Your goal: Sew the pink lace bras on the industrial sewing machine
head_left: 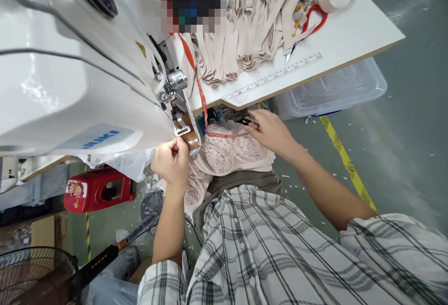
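My left hand (171, 161) is closed in a pinch beside the sewing machine's presser foot (182, 130). What its fingertips hold is hidden. Pale pink lace bras (219, 155) hang over my lap, below the machine's narrow arm. At their upper right edge, my right hand (271, 132) has its fingers curled together; a dark item near the fingertips is too unclear to name. A red strip (200, 92) runs down from the machine and across the lace towards my right fingers.
On the white table (367, 29) lie a heap of beige fabric straps (241, 34), red-handled scissors (315, 20) and a printed ruler scale (273, 76). A clear plastic bin (336, 88) stands below its edge. A red stool (100, 190) and a fan (38, 272) are at left.
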Motion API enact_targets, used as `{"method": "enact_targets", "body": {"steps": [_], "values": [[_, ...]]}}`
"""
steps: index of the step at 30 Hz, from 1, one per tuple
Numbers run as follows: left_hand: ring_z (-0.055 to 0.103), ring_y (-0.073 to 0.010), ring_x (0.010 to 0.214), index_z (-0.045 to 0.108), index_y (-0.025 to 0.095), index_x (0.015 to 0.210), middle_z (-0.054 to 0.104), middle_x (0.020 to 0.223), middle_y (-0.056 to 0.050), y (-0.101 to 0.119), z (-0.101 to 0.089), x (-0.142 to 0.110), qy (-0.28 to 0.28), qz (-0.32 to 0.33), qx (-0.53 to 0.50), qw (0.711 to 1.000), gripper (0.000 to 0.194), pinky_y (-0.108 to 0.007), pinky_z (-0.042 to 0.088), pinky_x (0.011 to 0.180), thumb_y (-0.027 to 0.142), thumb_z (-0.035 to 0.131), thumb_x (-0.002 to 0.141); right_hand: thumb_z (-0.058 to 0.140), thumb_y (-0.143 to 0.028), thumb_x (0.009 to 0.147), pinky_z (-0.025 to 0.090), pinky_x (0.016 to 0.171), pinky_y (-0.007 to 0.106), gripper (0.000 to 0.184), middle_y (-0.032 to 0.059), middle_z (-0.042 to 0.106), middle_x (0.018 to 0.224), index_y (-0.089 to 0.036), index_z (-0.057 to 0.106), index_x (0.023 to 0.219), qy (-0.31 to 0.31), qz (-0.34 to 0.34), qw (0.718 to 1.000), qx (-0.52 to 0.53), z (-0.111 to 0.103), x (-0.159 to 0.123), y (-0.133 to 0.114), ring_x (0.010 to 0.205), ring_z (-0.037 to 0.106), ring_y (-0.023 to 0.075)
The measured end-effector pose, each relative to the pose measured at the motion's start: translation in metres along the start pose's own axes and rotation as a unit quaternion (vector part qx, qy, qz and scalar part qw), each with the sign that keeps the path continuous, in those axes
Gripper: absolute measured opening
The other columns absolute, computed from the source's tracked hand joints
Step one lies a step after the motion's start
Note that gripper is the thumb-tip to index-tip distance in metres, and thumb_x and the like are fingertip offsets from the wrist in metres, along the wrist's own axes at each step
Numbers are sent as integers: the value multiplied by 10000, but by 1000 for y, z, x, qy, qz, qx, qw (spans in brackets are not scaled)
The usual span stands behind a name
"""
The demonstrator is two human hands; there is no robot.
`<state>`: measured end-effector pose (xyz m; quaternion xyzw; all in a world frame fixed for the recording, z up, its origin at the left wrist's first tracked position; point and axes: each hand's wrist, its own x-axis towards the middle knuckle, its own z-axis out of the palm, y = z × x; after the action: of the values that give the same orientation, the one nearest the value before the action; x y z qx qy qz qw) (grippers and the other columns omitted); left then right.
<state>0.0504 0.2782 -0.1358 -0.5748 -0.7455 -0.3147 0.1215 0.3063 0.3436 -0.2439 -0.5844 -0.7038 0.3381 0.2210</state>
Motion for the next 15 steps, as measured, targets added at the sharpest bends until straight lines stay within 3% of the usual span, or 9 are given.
{"method": "enact_targets", "body": {"steps": [2, 5, 15], "values": [[554, -157, 709, 679, 201, 718, 620, 663, -13, -1, 1, 1, -5, 2, 14, 1000, 253, -287, 354, 669, 316, 579, 920, 512, -440, 931, 358, 1128, 602, 554, 256, 493, 1456, -92, 567, 1358, -4, -21, 995, -94, -1, 2, 36, 1384, 432, 426], [531, -157, 671, 654, 196, 642, 596, 605, -20, 0, -1, 2, -27, 1, 36, 999, 341, -298, 311, 631, 347, 568, 935, 475, -454, 939, 360, 1146, 582, 587, 254, 464, 1487, -92, 550, 1395, -31, -22, 991, -125, 4, -5, 64, 1413, 418, 413], [473, -140, 584, 692, 185, 651, 570, 558, -17, 3, -5, 7, -69, -25, 67, 995, 383, -308, 235, 592, 393, 557, 943, 464, -471, 953, 378, 1153, 563, 596, 232, 428, 1526, -118, 530, 1429, -89, -1, 993, -71, 13, -14, 53, 1428, 414, 400]]}}
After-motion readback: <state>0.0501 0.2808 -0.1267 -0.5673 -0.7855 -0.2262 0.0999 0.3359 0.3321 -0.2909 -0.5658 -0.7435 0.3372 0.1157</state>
